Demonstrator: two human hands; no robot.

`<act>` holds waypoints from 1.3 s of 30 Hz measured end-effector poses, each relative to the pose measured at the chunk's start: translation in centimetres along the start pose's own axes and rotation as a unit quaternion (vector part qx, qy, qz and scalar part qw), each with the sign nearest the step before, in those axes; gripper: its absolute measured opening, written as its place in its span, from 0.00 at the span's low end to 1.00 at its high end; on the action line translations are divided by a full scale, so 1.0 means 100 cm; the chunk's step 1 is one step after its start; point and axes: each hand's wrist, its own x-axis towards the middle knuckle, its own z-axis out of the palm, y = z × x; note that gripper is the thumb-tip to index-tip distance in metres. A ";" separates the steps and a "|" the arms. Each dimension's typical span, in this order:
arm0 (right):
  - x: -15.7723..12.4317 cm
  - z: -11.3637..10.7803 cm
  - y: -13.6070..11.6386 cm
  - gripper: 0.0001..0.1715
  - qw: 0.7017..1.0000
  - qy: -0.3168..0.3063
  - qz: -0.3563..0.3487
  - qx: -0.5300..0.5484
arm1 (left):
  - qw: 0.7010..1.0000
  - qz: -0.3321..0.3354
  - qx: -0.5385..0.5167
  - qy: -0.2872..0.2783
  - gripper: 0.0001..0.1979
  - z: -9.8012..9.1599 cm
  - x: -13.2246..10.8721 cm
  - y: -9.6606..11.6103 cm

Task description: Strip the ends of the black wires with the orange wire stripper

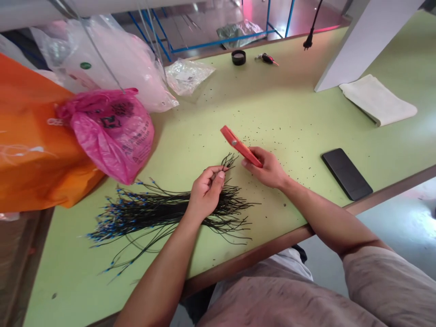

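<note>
While the left hand (204, 190) is pinching a few black wires (230, 160), the right hand (267, 169) is gripping a red cutter (240, 146).
The bundle (146, 213) is lying on the green table (289, 113) beneath that wrist; a phone (346, 173) is resting to the right, a pink bag (109, 131) farther back.

L hand (205, 190) pinches black wires (229, 161); R hand (267, 167) holds orange tool (240, 146).
</note>
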 end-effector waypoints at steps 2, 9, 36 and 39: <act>-0.003 0.003 0.002 0.26 0.999 -0.008 -0.031 -0.027 | 0.999 0.004 -0.022 0.023 0.28 0.000 -0.001 -0.002; -0.015 0.009 0.004 0.26 0.963 0.018 -0.192 -0.187 | 0.996 0.044 -0.057 0.045 0.25 -0.003 -0.004 -0.014; -0.026 0.019 0.005 0.28 0.944 -0.012 -0.198 -0.263 | 0.992 0.021 -0.058 0.108 0.23 -0.004 -0.010 -0.052; -0.026 0.019 0.005 0.27 0.945 -0.022 -0.195 -0.262 | 0.994 0.023 -0.064 0.090 0.27 -0.004 -0.012 -0.053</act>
